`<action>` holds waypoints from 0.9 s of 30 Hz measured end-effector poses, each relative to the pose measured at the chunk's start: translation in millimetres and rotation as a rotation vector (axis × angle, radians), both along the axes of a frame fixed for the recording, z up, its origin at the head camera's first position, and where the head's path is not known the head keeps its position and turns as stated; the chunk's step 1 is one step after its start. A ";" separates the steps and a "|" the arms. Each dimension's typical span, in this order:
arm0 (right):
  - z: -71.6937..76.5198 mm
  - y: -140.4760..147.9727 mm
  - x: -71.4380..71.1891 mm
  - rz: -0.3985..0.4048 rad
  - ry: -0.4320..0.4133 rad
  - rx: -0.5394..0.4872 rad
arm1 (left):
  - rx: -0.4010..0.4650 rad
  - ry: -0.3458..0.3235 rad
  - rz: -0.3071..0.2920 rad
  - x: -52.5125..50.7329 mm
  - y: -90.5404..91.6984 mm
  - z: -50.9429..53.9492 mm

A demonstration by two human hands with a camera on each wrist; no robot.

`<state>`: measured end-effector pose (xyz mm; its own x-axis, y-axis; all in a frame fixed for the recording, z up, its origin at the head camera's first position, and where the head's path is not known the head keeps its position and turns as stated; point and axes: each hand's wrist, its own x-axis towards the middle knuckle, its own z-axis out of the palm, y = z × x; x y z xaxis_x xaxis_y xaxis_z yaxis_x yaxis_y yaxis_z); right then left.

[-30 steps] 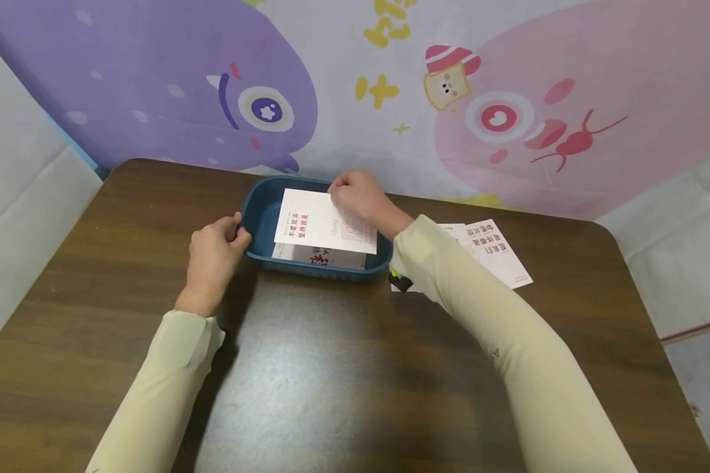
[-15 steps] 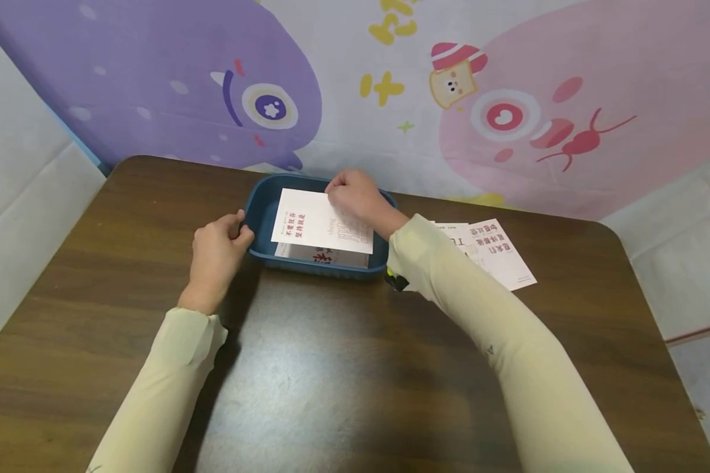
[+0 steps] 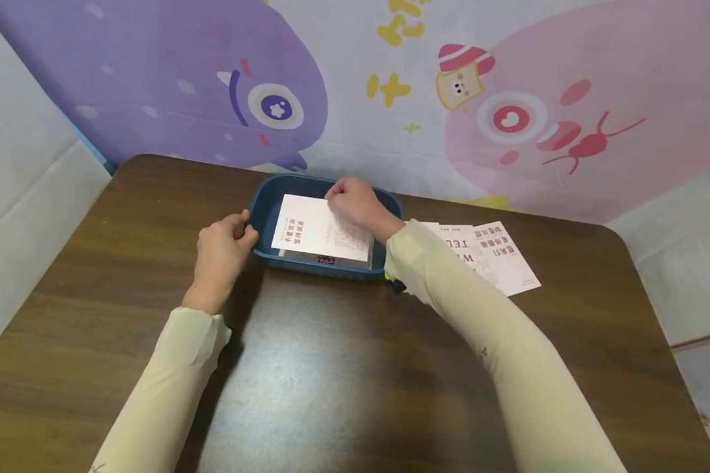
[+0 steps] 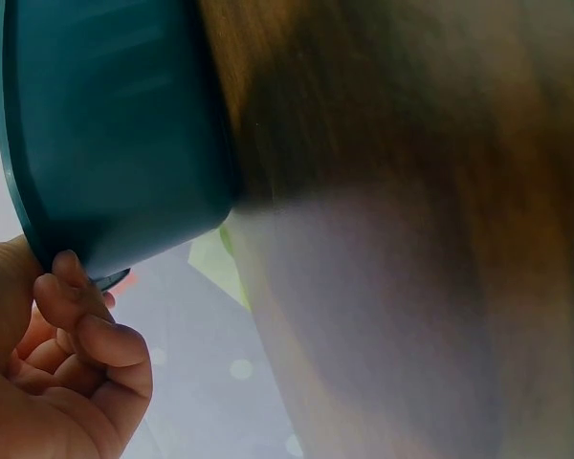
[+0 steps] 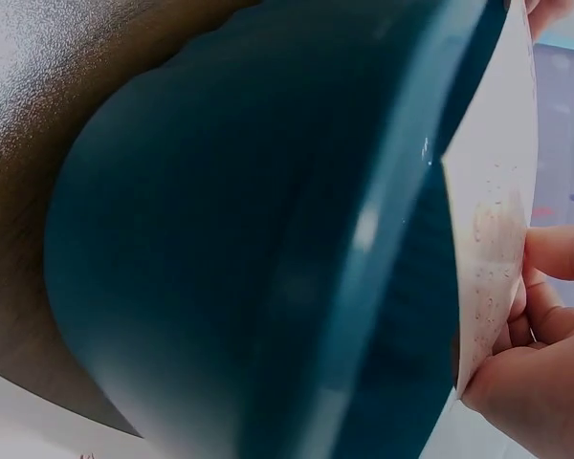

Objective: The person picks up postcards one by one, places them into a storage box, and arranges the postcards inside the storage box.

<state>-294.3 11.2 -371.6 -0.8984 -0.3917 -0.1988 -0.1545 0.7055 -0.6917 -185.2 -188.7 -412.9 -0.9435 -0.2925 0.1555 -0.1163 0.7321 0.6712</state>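
Note:
A dark teal rectangular bin stands near the back of the table. My left hand pinches its left rim between thumb and curled fingers; the left wrist view shows those fingers at the bin's edge. Over the bin's opening, my right hand pinches a white card with red printed characters by its far edge. In the right wrist view the card bends slightly between thumb and fingers. Beneath it, another printed card lies in the bin, mostly hidden.
Several overlapping white cards with red print lie on the table to the right of the bin, partly behind my right sleeve. A cartoon-printed cloth hangs behind the brown wooden table.
The card in my right hand has dropped slightly lower into the bin, covering more of the card beneath. My left hand keeps its hold on the rim. The whole view has shifted a little.

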 end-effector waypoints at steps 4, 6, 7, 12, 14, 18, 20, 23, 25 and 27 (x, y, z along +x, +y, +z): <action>-2.8 -0.5 -0.4 -0.005 -0.002 0.007 | 0.001 0.006 0.002 0.2 0.8 -0.2; -4.1 -0.5 -0.6 -0.003 -0.002 0.010 | -0.003 0.014 0.003 0.8 1.2 0.1; -4.6 -0.4 -0.6 -0.003 -0.003 0.012 | -0.004 0.017 0.003 1.1 1.3 0.3; -8.6 1.7 -0.4 0.001 -0.016 0.014 | -0.001 0.016 -0.003 1.1 1.6 0.2; -10.3 2.2 0.0 -0.002 -0.029 0.017 | 0.000 0.012 -0.004 1.2 1.5 -0.2; -13.8 1.7 0.5 -0.004 -0.041 0.027 | -0.001 0.016 -0.002 1.4 1.0 -0.4; -15.2 0.8 0.2 -0.005 -0.043 0.025 | -0.003 0.024 -0.002 1.4 1.0 -0.4; -17.5 -0.8 -0.7 0.002 -0.045 0.028 | -0.002 0.034 -0.003 1.3 0.7 -0.3; -19.2 -1.8 -1.3 0.007 -0.051 0.032 | -0.001 0.034 0.000 1.2 0.7 -0.5; -21.1 -2.9 -1.8 0.012 -0.059 0.039 | 0.001 0.028 0.000 1.5 0.4 -0.4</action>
